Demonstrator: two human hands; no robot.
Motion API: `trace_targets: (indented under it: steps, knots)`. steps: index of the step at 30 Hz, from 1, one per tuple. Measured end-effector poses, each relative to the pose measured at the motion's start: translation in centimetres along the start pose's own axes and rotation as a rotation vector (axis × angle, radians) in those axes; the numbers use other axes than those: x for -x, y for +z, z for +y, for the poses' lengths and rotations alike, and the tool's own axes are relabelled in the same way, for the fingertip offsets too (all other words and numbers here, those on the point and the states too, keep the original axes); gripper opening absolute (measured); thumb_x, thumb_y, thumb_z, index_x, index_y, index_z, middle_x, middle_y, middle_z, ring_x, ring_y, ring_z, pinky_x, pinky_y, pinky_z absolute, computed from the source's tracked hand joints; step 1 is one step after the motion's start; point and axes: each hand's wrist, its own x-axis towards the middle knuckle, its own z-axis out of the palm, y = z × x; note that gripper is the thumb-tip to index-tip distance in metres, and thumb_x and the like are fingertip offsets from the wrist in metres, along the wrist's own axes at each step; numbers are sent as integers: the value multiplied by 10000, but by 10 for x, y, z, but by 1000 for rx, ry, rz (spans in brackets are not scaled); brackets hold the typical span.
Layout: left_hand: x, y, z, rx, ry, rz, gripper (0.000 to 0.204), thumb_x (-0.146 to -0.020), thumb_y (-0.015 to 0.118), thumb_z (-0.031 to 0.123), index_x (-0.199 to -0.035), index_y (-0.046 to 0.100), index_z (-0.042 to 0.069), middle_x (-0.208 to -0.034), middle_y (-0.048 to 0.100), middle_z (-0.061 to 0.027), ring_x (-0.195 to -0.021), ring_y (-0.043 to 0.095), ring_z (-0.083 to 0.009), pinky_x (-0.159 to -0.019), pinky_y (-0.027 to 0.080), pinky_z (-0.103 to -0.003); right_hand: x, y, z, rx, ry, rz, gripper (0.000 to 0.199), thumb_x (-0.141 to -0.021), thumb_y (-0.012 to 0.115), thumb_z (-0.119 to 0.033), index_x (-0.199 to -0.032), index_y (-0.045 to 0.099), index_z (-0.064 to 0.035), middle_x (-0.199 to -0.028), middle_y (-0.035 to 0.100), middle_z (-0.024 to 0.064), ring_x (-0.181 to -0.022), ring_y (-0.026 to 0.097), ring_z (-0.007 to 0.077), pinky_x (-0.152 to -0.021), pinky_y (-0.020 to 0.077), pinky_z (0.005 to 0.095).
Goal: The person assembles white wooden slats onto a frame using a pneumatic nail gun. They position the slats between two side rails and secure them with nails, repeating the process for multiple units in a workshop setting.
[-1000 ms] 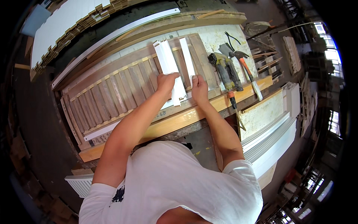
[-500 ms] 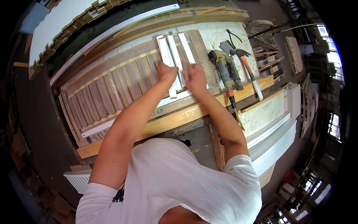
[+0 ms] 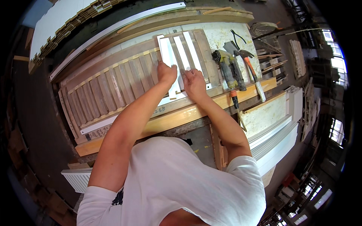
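Observation:
Long white slats lie crosswise on a brown wooden jig with evenly spaced grooves (image 3: pixel 97 98). My left hand (image 3: pixel 167 73) is closed around the leftmost white slats (image 3: pixel 166 51), which lie close together and partly overlap. My right hand (image 3: pixel 195 84) has its fingers bent and pinched at the near part of the middle white slat (image 3: pixel 181 48). Just right of that, another white slat (image 3: pixel 192 49) runs past the fingers of my right hand. A white rail (image 3: pixel 98 124) lies along the jig's near side, partly hidden by my left forearm. My fingers hide the contact points.
Right of the jig lie a nail gun (image 3: pixel 227 69), a hammer (image 3: pixel 249 66) with an orange and white handle, and pliers (image 3: pixel 238 37). A yellowish timber (image 3: pixel 177 126) edges the bench in front. White boards (image 3: pixel 273 141) are stacked at right; more slats (image 3: pixel 71 34) are piled far left.
The middle and right slats have shifted a little to the right, widening the gap beside the left ones. My right hand has come slightly nearer to me; my left hand stays on its slats.

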Motion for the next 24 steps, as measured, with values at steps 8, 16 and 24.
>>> trace_targets:
  steps: [8,16,24]
  knots:
    - [9,-16,-5,-70,10,92,515,-762,625,145,-1170,461,-121,-1201,497,-333,-1118,515,-458,-972,436,-452,-5,19,-21,45,-104,-17,366,-813,591,-129,-1175,591,-74,-1007,578,152,-908,538,339,-798,450,439]
    - [-2,-29,-36,98,14,64,473,-762,609,123,-1149,477,-114,-1147,537,-309,-1099,532,-442,-963,430,-448,1,20,-42,-162,-23,-29,357,-816,604,-137,-1164,581,-62,-974,562,155,-930,526,348,-812,442,434]
    - [19,-54,-38,4,-21,142,482,-774,606,108,-1184,456,-96,-1226,470,-302,-1149,483,-431,-989,411,-427,1,31,-60,141,-144,-116,424,-761,614,-97,-1179,575,-40,-1232,526,129,-1013,523,326,-845,423,456]
